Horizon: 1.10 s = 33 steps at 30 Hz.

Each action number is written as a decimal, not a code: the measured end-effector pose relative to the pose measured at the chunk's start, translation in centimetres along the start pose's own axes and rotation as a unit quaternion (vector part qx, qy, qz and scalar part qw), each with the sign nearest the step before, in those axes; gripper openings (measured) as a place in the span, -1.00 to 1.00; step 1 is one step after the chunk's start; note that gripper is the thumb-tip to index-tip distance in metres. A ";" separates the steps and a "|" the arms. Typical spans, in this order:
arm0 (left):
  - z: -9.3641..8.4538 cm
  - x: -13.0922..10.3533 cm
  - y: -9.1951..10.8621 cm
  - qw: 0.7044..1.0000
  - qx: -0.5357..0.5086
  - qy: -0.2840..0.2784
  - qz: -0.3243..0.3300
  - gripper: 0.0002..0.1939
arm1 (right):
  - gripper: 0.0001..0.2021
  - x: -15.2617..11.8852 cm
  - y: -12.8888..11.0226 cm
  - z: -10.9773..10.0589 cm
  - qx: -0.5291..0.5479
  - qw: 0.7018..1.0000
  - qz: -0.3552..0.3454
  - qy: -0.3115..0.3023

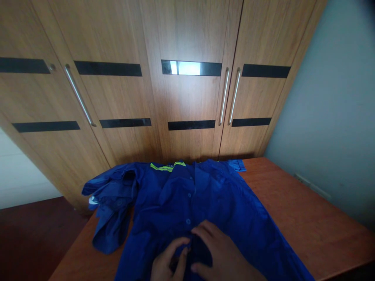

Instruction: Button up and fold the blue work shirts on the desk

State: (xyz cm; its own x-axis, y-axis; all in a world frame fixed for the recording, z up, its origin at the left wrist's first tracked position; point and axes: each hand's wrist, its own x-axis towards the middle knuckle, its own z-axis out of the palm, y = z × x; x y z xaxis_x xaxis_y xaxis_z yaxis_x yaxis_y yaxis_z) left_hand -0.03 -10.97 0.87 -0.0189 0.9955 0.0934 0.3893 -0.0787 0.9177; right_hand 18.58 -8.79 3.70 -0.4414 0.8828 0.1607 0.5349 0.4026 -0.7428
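A dark blue button-front shirt [216,195] lies spread on the wooden table, with yellow-green strips near its far end. Several buttons run down its front, one button [188,221] showing just beyond my fingers. At the front opening, my left hand [171,259] pinches the shirt's edge between thumb and fingers. Across from it, my right hand [216,249] grips the cloth beside the opening, its fingers curled and its thumb lower down. Whatever lies right between the fingertips is dark and blurred.
Bunched blue cloth [113,210] hangs at the table's left side; whether it belongs to the shirt I cannot tell. The reddish-brown table [295,218] extends right. Behind it stands a wooden wardrobe [187,97] with metal handles. A pale wall [331,128] is at the right.
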 end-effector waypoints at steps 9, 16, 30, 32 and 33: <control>0.7 0.5 0.9 0.993 -0.008 0.120 0.003 -0.71 | -0.83 1.4 2.7 -0.2 0.284 0.939 0.150 0.126; 2.0 0.7 3.0 0.990 -0.008 0.140 0.028 -0.70 | -0.77 0.9 2.5 -2.1 0.440 0.860 0.177 0.187; 2.0 2.0 0.1 0.992 0.090 0.076 0.044 -0.71 | -0.74 1.3 1.1 -1.5 0.309 0.931 0.142 0.135; 2.0 2.0 0.2 0.992 0.092 0.076 0.041 -0.72 | -0.76 1.5 0.8 -1.0 0.274 0.948 0.118 0.111; 2.0 2.0 0.3 0.992 0.089 0.077 0.039 -0.72 | -0.76 1.6 0.6 -0.8 0.260 0.954 0.107 0.103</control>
State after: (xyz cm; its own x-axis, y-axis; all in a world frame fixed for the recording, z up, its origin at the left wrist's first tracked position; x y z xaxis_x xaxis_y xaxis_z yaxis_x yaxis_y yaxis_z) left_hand 1.88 -8.93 0.56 -0.1163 0.9657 0.2320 0.5512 -0.1315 0.8239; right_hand 18.76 -6.95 3.97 -0.1826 0.9817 0.0531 0.1431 0.0800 -0.9865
